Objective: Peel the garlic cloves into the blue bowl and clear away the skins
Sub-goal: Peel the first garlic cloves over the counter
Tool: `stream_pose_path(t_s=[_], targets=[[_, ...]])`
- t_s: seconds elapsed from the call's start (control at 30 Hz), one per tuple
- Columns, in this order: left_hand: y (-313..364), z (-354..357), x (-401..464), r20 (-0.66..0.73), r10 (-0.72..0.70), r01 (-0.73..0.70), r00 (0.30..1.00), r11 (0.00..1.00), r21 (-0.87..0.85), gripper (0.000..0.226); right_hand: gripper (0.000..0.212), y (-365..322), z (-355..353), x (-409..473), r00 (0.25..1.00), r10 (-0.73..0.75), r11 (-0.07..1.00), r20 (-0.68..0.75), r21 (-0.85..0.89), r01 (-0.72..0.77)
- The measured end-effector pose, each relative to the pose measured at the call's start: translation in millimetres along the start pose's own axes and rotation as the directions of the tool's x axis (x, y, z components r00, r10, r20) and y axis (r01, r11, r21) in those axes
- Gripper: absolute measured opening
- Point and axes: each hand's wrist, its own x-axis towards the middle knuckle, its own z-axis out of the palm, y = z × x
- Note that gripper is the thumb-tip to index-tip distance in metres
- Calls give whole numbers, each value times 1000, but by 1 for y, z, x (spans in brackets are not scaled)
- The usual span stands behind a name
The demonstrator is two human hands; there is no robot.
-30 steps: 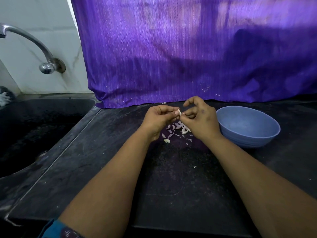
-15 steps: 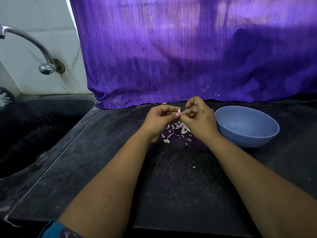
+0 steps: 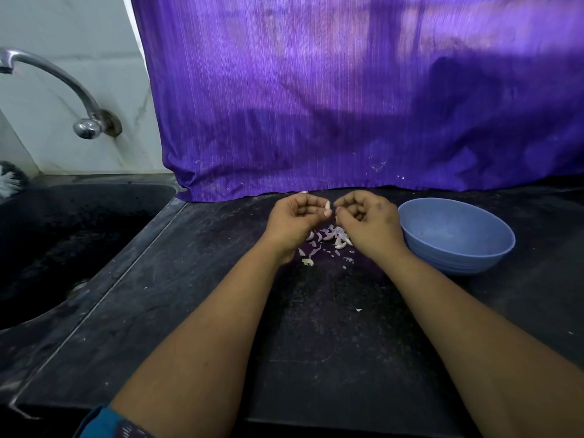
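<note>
A person's 2 hands meet above a dark stone surface [image 3: 316,336], both raised over a small scatter of garlic cloves and skins [image 3: 330,237]. The left hand [image 3: 292,221] has its fingers curled and pinches a pale garlic clove [image 3: 327,206] between thumb and fingertips. The right hand [image 3: 368,221] is curled too, its fingertips drawn in just beside the clove; whether it holds a scrap of skin cannot be told.

The blue bowl [image 3: 455,238] sits on the surface just right of the right hand, near the wrist. Its visible inside shows no cloves, though the near wall hides part of it. A few flecks of skin lie further forward on the surface.

A purple cloth [image 3: 347,105] hangs behind the hands, its hem touching the surface. At left is a dark sink [image 3: 63,235], with a metal tap [image 3: 63,86] fixed to the pale wall above it.
</note>
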Motion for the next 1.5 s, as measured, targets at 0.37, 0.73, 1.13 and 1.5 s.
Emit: stream_pose_path(t_s=[0.37,0.73,1.13,1.5], targets=[[3,0,-4,4,15,-15,1000,998,66,12,8,-2,-2,-1,993,-115,982,20,-149,116],[0,1,-3,-8,15,-14,1000,994,106,10,8,0,-1,-1,986,-156,966,65,-196,166],[3,1,-2,61,-70,72,996,997,-35,13,5,-2,0,0,994,37,999,105,-25,-35],[6,2,-3,88,-110,119,990,987,-105,15,13,-2,2,0,988,90,996,125,13,-93]])
